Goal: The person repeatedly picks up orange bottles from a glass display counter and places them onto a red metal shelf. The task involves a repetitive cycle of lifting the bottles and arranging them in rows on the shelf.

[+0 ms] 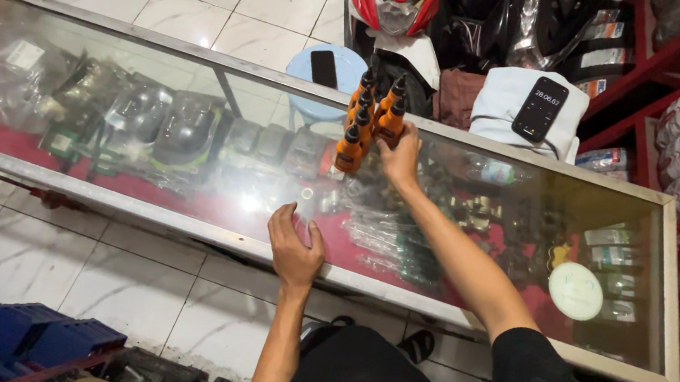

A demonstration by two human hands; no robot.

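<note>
Left hand: flat on glass counter, 6 o'clock edge, fingers together, holding nothing
Right hand: at 12 o'clock, fingers curled round one orange bottle
Bottles: upright cluster, far counter edge, touching each other
Technique: judged best to grip low and move slowly, so neighbours stay standing

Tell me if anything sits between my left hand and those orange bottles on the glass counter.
Nothing visible does. The left hand rests on the counter's near edge; only bare glass counter top lies between it and the orange bottles, which the right hand already touches.
</note>
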